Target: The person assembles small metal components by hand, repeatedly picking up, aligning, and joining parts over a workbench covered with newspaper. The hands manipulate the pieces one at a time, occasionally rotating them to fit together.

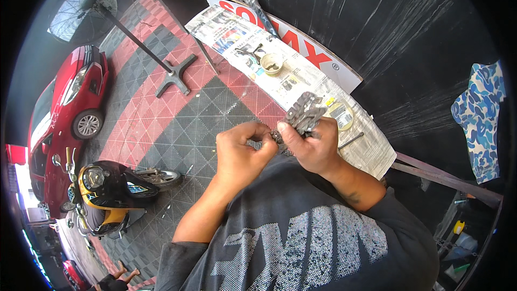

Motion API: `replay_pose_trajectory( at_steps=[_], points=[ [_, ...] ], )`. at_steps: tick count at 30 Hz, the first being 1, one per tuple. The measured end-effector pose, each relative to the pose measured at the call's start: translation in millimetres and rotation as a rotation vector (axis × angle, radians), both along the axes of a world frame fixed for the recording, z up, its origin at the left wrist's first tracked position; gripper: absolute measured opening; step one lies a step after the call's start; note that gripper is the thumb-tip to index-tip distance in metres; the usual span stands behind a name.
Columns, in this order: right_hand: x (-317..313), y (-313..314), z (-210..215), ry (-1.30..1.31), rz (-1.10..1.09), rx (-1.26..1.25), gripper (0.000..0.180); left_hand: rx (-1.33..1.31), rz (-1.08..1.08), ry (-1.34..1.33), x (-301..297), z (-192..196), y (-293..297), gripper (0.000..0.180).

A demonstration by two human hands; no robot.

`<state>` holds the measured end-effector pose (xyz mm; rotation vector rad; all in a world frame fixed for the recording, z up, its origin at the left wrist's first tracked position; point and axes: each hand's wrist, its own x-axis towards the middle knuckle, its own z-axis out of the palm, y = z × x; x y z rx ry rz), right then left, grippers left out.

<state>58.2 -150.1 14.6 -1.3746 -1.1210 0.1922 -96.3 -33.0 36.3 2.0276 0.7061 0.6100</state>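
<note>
- The right hand (316, 151) has its fingers closed around a grey metal part (306, 110), thumb pressed on the near side; most of the part sticks up beyond the grip.
- The left hand (242, 148) comes in from the other side, thumb and fingertips drawn close together at the part's lower end; from here I cannot tell whether they grip it.
- The metal part is held up in front of the person's dark shirt (301, 237), over the near edge of the newspaper-covered tabletop (371, 157).
- On that tabletop, a round yellowish dish (349, 110) sits just beyond the right hand, with a thin dark rod (351, 141) near it.
- Farther along are a round tub (264, 68) and, just beside it, a dark branched piece (248, 52).
- Off to the left, a motorcycle (105, 197) and a red car (67, 89) stand on the tiled floor (210, 110).
</note>
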Motion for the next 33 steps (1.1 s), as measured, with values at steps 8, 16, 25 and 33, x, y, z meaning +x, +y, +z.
replay_pose_trajectory(
  at_steps=[8,16,25,33],
  points=[
    [2,3,-4,0.155,-0.011,-0.031,0.012,-0.193,-0.104,-0.05,-6,3,9,0.011],
    [-1,3,-2,-0.142,-0.037,0.057,0.015,-0.192,-0.066,-0.024,-1,0,8,0.009],
    [-4,1,-2,-0.206,-0.003,0.091,0.013,-0.214,-0.014,-0.004,-3,-5,-1,0.013],
    [0,-5,-6,0.142,-0.002,-0.021,0.01,-0.412,-0.032,-0.156,-12,-6,-5,0.013]
  ],
)
